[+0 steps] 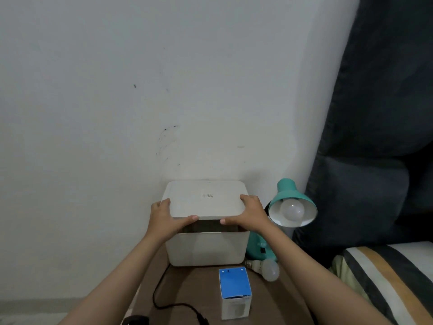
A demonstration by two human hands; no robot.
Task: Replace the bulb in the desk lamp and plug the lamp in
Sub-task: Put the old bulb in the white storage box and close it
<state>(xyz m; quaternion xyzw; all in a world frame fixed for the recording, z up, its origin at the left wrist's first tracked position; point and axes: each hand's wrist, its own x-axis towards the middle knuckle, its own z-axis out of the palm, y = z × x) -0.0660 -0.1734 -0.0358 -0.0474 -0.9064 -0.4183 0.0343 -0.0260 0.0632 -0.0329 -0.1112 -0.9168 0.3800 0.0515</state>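
Both hands, left hand [164, 215] and right hand [248, 212], grasp the lid [203, 199] by its 2 sides, lifting it level off the box [206, 249], probably to stow something.

— What sort of place is shown?
— A bedroom in a home is indicated. A small brown bedside table [206, 285] is set against a scuffed white wall [140, 102].
— What else is seen beside that table?
— To its right, a dark padded headboard [375, 113] and striped bedding [386, 277] are seen; a teal desk lamp [290, 202] is stood on it.
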